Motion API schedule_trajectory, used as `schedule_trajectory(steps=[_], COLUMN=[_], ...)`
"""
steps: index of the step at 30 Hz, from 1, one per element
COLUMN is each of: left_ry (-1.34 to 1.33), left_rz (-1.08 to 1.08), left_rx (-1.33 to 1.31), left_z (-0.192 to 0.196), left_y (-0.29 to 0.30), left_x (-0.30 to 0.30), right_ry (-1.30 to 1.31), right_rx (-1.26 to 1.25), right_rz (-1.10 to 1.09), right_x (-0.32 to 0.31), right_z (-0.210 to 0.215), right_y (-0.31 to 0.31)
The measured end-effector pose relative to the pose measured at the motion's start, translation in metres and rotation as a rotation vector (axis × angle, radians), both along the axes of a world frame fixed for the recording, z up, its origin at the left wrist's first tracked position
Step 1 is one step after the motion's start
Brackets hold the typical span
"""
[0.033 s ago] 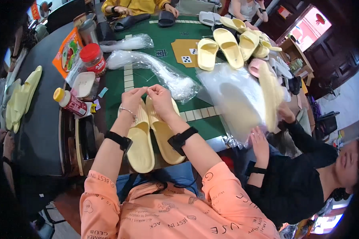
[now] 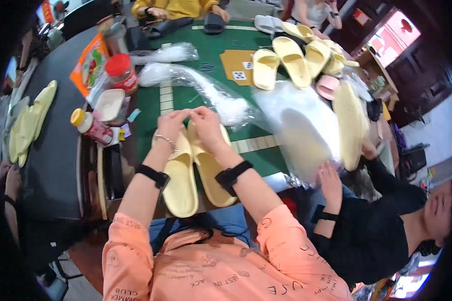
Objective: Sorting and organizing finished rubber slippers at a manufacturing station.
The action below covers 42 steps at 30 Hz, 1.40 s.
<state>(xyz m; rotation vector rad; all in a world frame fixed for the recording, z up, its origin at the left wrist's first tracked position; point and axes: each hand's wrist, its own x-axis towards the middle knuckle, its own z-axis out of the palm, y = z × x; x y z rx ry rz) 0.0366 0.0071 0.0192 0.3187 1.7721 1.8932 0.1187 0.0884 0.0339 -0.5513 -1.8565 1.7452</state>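
Two pale yellow slippers lie side by side at the table's near edge, a left one (image 2: 181,194) and a right one (image 2: 213,183), heels toward me. Over their strap ends my left hand (image 2: 172,123) and my right hand (image 2: 209,128) meet, fingertips pinched together. Whatever they pinch is too small or too hidden to make out. Both wrists carry black bands, and a bracelet circles the left one. Just beyond my fingers lies a bundle of clear plastic bags (image 2: 226,108).
At right, a co-worker's hand (image 2: 330,181) rests by a clear bag (image 2: 299,133) while their other hand holds a yellow slipper (image 2: 347,125). More yellow slippers (image 2: 291,60) are piled at the far right. A red-lidded jar (image 2: 121,74) and a yellow-capped bottle (image 2: 90,125) stand left.
The whole scene sits slightly further right in the picture. My hands keep their pinch over the slippers. The co-worker's slipper has shifted a little.
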Motion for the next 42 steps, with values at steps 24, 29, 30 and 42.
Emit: schedule_trajectory(steps=[24,29,30,42], left_ry=[-0.138,-0.065,-0.005,0.646], left_rz=[-0.019,-0.109,-0.177,0.043], left_rx=[0.192,0.154,0.158,0.220], left_z=[-0.009,0.012,0.017,0.113], left_y=[0.007,0.009,0.007,-0.100], left_x=[-0.005,0.009,0.012,-0.013], right_ry=[-0.338,-0.291,-0.326,-0.591], right_rx=[0.817,0.850,0.826,0.450], right_rz=[0.334,0.244,0.264,-0.130], right_x=[0.096,0.093,0.095,0.072], right_z=[0.001,-0.010,-0.006,0.117], right_y=[-0.052,-0.057,-0.057,0.101])
